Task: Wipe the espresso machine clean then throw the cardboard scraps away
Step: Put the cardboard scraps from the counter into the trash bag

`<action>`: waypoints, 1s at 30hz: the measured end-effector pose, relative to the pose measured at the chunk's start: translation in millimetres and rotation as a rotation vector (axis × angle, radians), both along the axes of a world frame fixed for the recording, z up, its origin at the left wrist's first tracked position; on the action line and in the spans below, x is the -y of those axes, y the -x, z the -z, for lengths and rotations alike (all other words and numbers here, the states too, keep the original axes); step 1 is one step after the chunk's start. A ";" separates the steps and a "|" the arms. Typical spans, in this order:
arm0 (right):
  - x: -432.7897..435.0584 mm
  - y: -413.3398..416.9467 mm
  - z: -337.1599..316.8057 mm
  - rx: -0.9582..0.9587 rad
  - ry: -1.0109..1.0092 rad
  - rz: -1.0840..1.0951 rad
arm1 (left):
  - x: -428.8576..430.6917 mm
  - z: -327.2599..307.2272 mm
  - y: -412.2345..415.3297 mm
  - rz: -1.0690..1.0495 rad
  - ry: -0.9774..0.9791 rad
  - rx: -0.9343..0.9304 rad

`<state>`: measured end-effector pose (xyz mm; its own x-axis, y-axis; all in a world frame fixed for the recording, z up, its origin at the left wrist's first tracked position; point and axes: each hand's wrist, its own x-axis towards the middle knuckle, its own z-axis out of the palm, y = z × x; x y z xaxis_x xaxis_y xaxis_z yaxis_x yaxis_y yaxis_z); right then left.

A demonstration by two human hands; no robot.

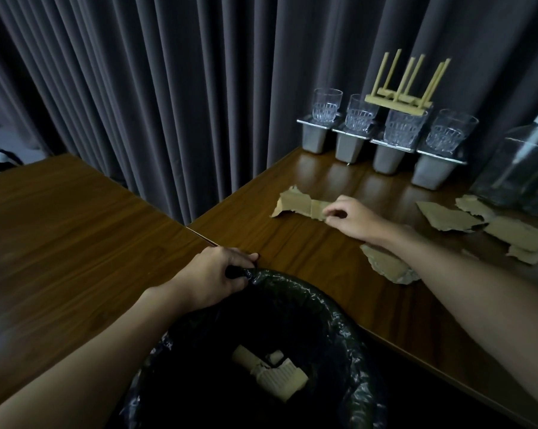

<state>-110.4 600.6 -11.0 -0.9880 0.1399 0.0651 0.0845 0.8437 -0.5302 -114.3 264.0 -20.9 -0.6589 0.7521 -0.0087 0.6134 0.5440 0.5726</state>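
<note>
- Left hand (218, 275) grips bin (338, 317) rim at table (106, 243) edge.
- Right hand (349, 219) pinches long scrap (295, 205); more scraps (447, 216) lie right.
- Risk: the floppy torn strip could snag, drop short of bin, or nudge glasses (400, 128).

The person shows as two bare arms. The left forearm (106, 351) and the right forearm (465, 292) are uncovered from the wrist to the edge of the view, smooth and slim, broadening toward the camera. The left grip (218, 274) and the right grip (351, 218) are bare hands; the dim light hides nails and finer marks.
</note>
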 end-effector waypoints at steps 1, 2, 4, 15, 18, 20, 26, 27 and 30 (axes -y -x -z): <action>4.8 -4.5 -2.4 -0.006 -0.006 -0.020 | 0.2 -0.1 0.1 0.003 0.003 0.003; 9.2 -8.6 -5.4 -0.016 -0.022 -0.032 | 0.5 0.1 0.0 0.003 0.002 0.008; 15.4 -13.1 -6.5 -0.074 -0.077 -0.037 | 0.8 -0.1 -0.6 0.001 -0.008 0.011; 38.1 -35.5 -5.7 0.023 -0.014 0.028 | 1.4 1.5 -5.0 -0.023 -0.019 0.010; 45.3 -44.9 -16.8 0.007 0.173 0.083 | 1.1 1.1 -6.2 -0.016 -0.016 0.014; 46.7 -52.1 -23.6 -0.008 0.244 0.112 | 1.2 2.2 -7.0 -0.014 -0.024 0.005; 52.9 -94.2 -59.9 0.072 0.643 0.068 | -0.5 0.9 -12.7 -0.004 -0.040 -0.018; 54.3 -103.1 -65.8 0.122 0.704 0.041 | -0.9 0.1 -13.0 0.000 -0.033 -0.018; 57.7 -129.1 -74.2 0.299 0.783 -0.095 | -1.5 -0.5 -14.8 0.005 -0.011 -0.016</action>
<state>18.7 543.0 63.1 -0.9582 -0.0487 -0.2820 0.2614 0.2522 -0.9317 -99.5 265.5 -20.4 -0.6554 0.7552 0.0101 0.6249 0.5348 0.5688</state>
